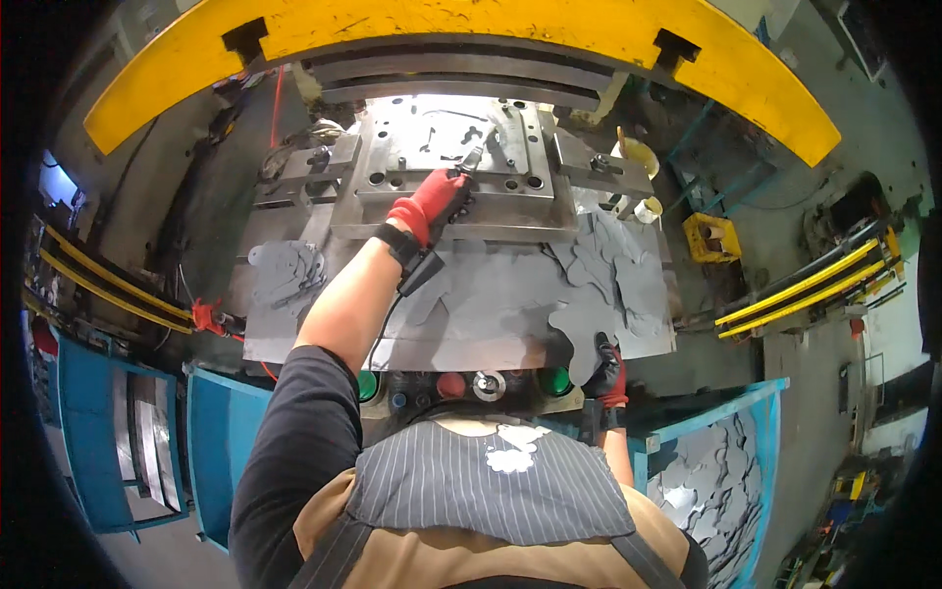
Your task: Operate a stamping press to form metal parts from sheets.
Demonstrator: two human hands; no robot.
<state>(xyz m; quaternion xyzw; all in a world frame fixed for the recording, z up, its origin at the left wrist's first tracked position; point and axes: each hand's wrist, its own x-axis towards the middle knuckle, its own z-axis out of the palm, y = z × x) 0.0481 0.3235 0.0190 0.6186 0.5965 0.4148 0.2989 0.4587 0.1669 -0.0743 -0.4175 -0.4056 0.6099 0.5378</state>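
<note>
Head view: upper centre, left hand [437, 196] closed round tool [473, 159], likely tending die [496, 204]; right hand [610, 371] pinches plate [580, 329]; steady aim needed next.

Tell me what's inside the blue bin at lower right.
Flat, irregular grey pieces lie heaped in the blue bin. The upper ones hide whatever lies beneath; the bottom cannot be seen.

Head cam (L unit, fisheye pair): head-mounted, looks fwd/down. Wearer's pinstriped apron [491, 491] at close range, btm ctr; steel die [505, 202] farther fwd, upper ctr. Yellow press beam [471, 16] spans top, bowed by lens. Wide FOV incl. floor both sides.
</note>
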